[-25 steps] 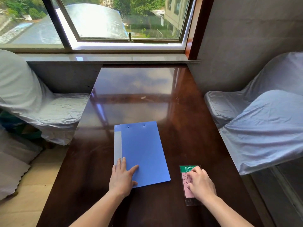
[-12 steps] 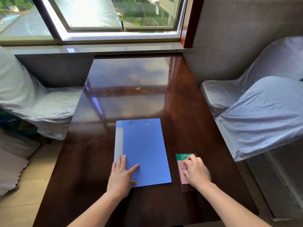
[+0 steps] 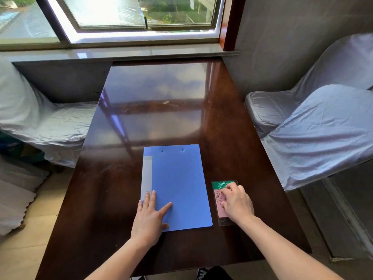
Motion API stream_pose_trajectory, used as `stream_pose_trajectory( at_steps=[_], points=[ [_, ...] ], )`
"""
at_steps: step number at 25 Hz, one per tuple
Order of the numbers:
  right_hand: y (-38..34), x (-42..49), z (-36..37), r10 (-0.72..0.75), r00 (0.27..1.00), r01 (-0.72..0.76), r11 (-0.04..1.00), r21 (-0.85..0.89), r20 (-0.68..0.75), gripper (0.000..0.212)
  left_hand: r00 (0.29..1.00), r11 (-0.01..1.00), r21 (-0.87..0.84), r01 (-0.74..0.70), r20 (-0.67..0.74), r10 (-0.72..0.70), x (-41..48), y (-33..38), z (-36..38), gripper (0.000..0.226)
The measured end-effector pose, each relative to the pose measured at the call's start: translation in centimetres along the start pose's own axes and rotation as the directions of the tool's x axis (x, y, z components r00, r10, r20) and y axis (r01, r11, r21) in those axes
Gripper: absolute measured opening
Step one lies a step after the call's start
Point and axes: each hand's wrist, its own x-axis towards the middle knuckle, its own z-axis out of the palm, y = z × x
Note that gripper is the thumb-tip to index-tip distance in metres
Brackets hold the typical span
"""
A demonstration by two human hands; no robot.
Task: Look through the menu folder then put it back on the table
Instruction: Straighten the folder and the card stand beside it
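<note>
A blue menu folder (image 3: 177, 182) lies closed and flat on the dark glossy wooden table (image 3: 161, 110), with a grey label strip along its left spine. My left hand (image 3: 150, 217) rests flat on the folder's near left corner, fingers spread. My right hand (image 3: 236, 202) sits with fingers curled on a green and pink card in a clear stand (image 3: 219, 196) that lies just right of the folder.
Chairs draped in grey covers flank the table, one on the left (image 3: 40, 118) and one on the right (image 3: 323, 126). A window sill (image 3: 121, 51) and window close off the table's far end. A grey wall rises at the right.
The view has tilted down and drawn nearer to the table. Both hands stay where they were, on the folder and on the card.
</note>
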Motion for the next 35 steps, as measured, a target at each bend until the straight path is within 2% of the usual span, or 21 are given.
stream_pose_trajectory(
  at_steps=[6,10,15,20,35],
  points=[
    [0.1,-0.1,0.2,0.012,1.000,-0.011,0.999,0.037,-0.016,0.036,1.000,1.000,-0.017,0.011,0.006,-0.011,-0.4,0.8,0.1,0.072],
    [0.4,-0.5,0.2,0.013,0.994,-0.005,0.997,0.078,-0.105,0.028,0.999,0.997,-0.075,0.030,0.015,-0.029,-0.5,0.7,-0.9,0.073],
    [1.6,-1.2,0.3,-0.014,0.998,0.018,0.998,0.068,-0.061,0.040,0.994,0.989,-0.142,0.034,-0.102,-0.049,1.0,0.9,-2.8,0.073],
    [1.8,-1.2,0.1,-0.016,1.000,0.016,0.999,0.039,0.000,0.046,0.997,1.000,-0.029,0.009,0.074,-0.007,2.1,2.3,-2.4,0.081],
    [1.7,-1.3,0.2,0.014,1.000,-0.014,1.000,0.027,-0.003,0.044,0.997,1.000,-0.021,0.018,0.078,-0.016,2.5,3.4,-1.9,0.083]
  ],
)
